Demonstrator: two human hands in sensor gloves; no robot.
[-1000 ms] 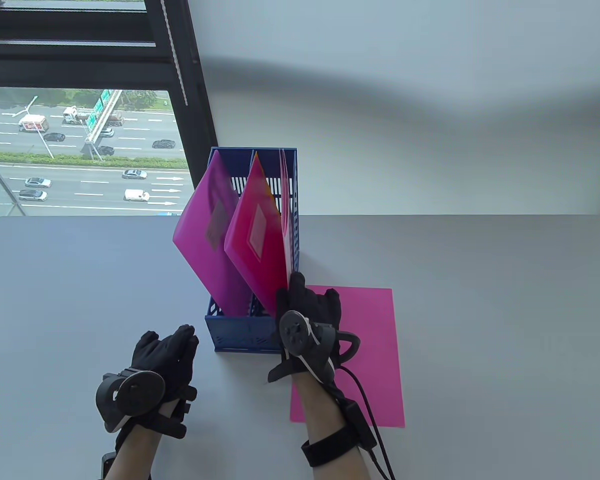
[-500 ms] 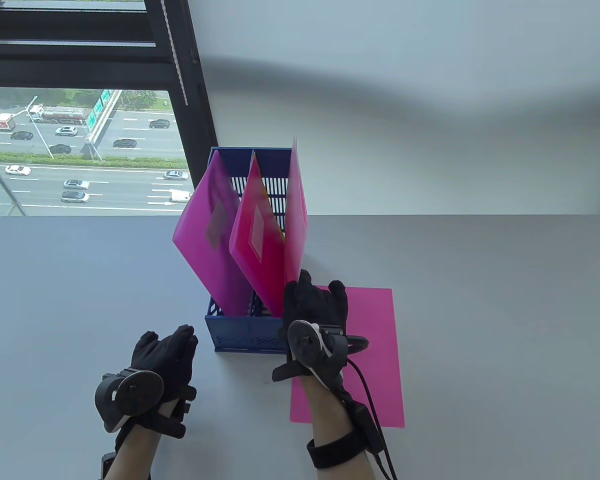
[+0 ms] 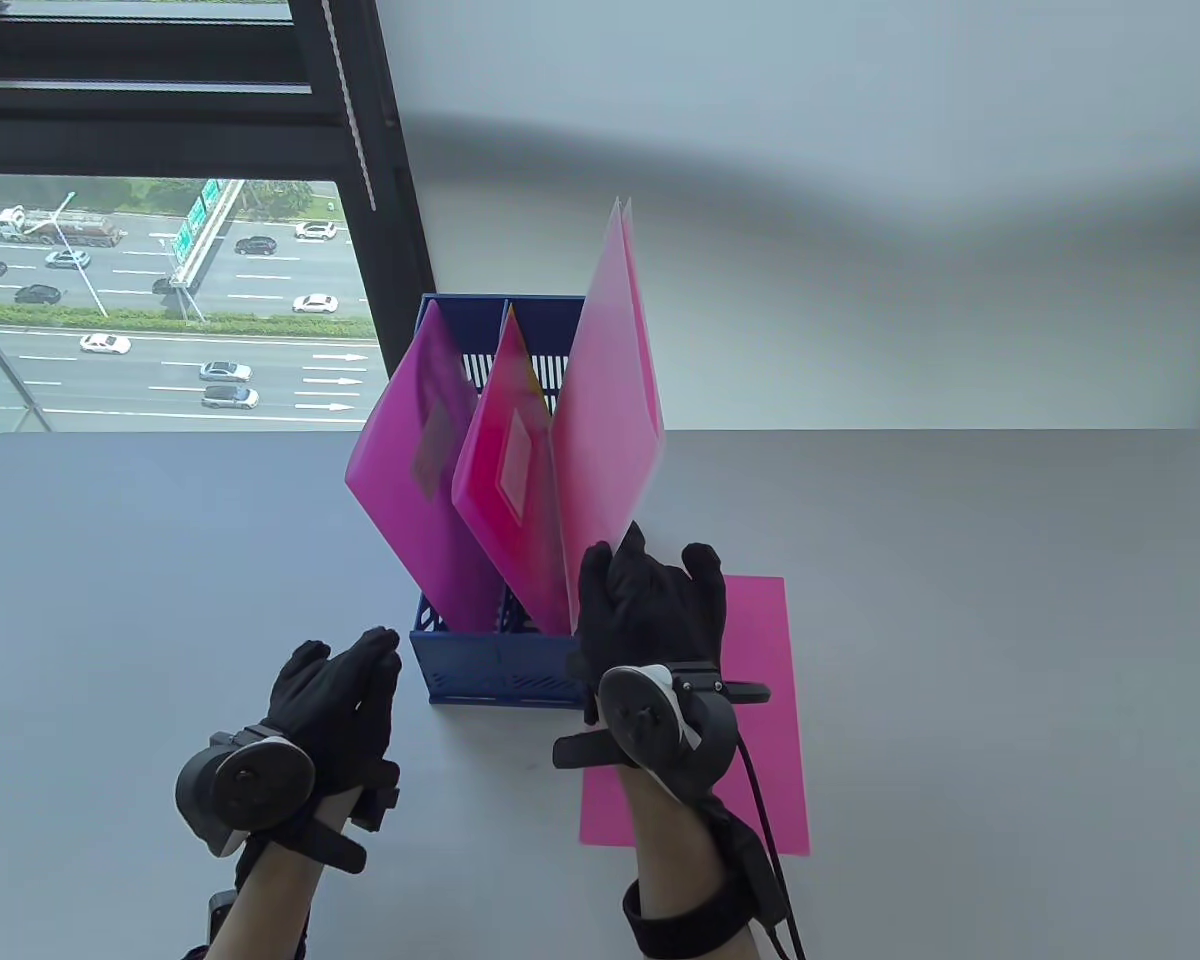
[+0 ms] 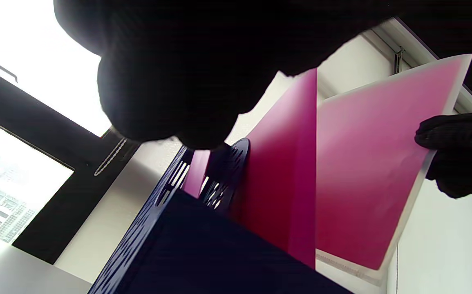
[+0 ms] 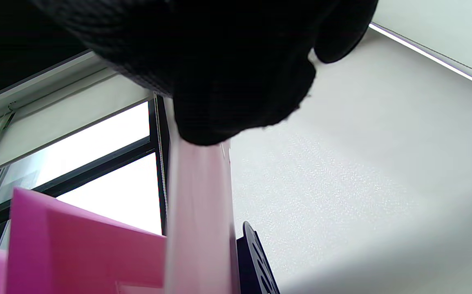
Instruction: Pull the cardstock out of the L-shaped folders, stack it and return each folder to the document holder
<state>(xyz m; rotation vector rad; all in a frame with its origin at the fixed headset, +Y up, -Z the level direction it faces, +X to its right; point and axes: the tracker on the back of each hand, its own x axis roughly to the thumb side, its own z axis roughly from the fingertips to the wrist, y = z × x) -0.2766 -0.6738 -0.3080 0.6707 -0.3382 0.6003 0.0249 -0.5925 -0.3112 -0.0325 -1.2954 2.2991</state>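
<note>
Two hands: both gloved in black, coming in from the near edge of the pale grey counter (image 3: 960, 620).
Left hand (image 3: 335, 700): fingers straight and relaxed, holding nothing, parked just left of the holder's near wall.
Right hand (image 3: 650, 610): thumb and fingers pinched on the lower near corner of a translucent pink L-shaped plastic folder (image 3: 605, 400). Right wrist view shows the edge running up out of the grip.
Loose sheet: one flat pink cardstock sheet (image 3: 750, 720) lies on the counter under and right of the right hand, so that looks like the start of the stack.
Holder: blue perforated plastic document holder (image 3: 490, 670) stands just left of the right hand.
Other folders: two more magenta folders (image 3: 405, 470) lean leftwards in it.
Key relation: the held folder stands nearly upright, long axis pointing up and away from the right hand, above the holder's right side. I can't tell whether its bottom has cleared the slot.
My guess: the free left hand would have to cross the holder to reach the sheet inside it.
Far end: white wall, window on the left with a road outside.
</note>
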